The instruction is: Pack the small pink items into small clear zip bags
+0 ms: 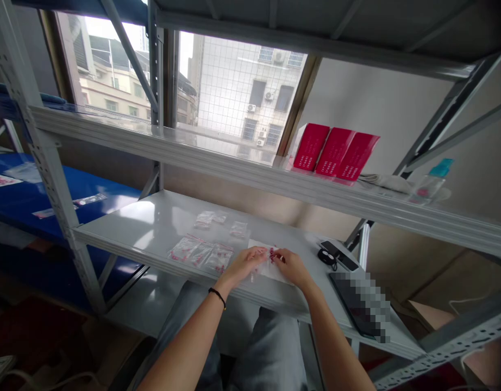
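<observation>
My left hand (247,262), a dark band at its wrist, is closed with its fingers pointing right. A clear plastic bag (255,273) shows under its fingers and appears to be in its hold. My right hand (291,265) is closed, its fingertips together at a small cluster of red pieces (271,254). Whatever lies within that pinch is too small to make out. Beneath both hands is a white sheet of paper (282,276). To the left lie several clear zip bags (199,254) with small red pieces inside. Behind them are smaller clear packets (238,229).
On the shelf board (152,233), right of my hands, lie a dark phone-like slab (352,304), a black case (327,256) and a long dark object (339,255). Red boxes (335,153) and a spray bottle (432,182) stand on the upper shelf (218,157). A metal post (50,163) rises left.
</observation>
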